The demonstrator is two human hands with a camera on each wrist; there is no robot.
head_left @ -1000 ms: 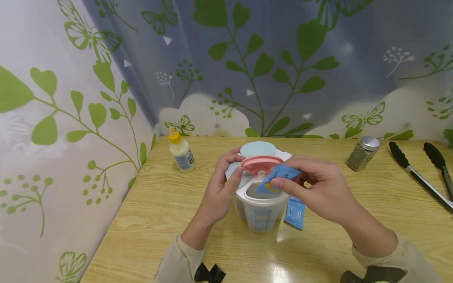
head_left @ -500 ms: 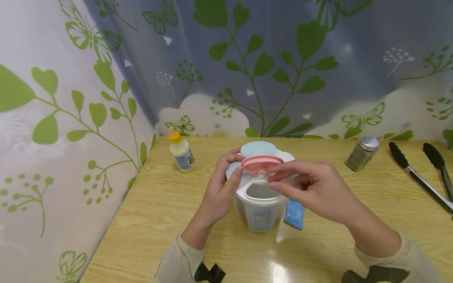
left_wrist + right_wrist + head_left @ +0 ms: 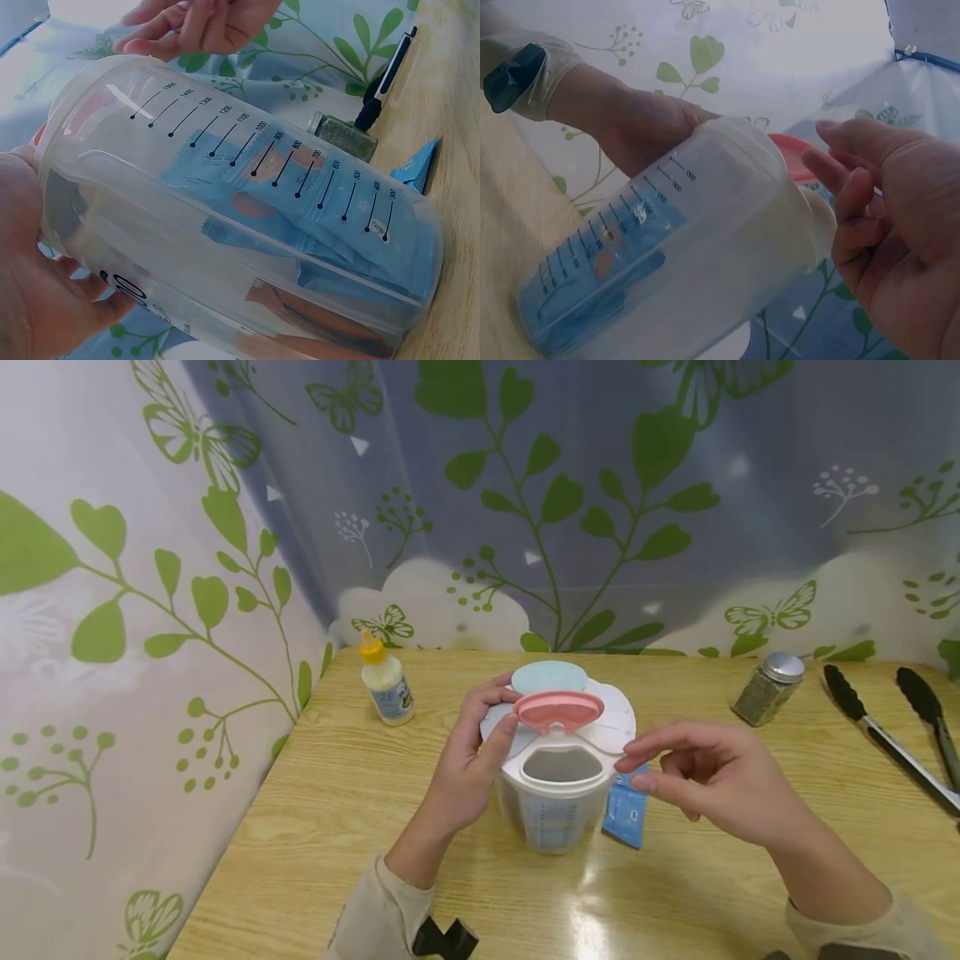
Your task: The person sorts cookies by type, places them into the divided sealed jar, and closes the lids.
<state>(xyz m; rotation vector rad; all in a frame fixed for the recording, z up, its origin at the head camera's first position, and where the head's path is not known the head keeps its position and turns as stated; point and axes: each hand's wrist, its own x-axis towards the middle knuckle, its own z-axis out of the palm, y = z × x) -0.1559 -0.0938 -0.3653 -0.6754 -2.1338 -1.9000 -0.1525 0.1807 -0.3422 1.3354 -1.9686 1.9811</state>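
Note:
A clear storage container point(image 3: 517, 814) with measuring marks stands upright on the table, under a white lid point(image 3: 617, 714) with coloured flaps. Its pink flap point(image 3: 558, 710) is raised, leaving the front opening uncovered. My left hand point(image 3: 468, 768) grips the container at the lid's left side, thumb on top. Blue sachets point(image 3: 300, 202) lie inside one compartment, and brown packets point(image 3: 322, 311) show in another in the left wrist view. My right hand point(image 3: 720, 785), fingers loosely bent and holding nothing, hovers just right of the lid. Below its fingertips a blue sachet point(image 3: 624, 818) lies on the table.
A glue bottle point(image 3: 387, 685) with a yellow cap stands at the back left. Toward the back right is a glass jar point(image 3: 768, 689) of dried herbs, with black-tipped tongs point(image 3: 888, 739) beside it. A leaf-patterned curtain point(image 3: 465, 527) borders the table's back and left.
The blue sachet in my right hand has gone down into the front opening and left the fingers. That hand has since moved right, off the lid. My left hand stays put.

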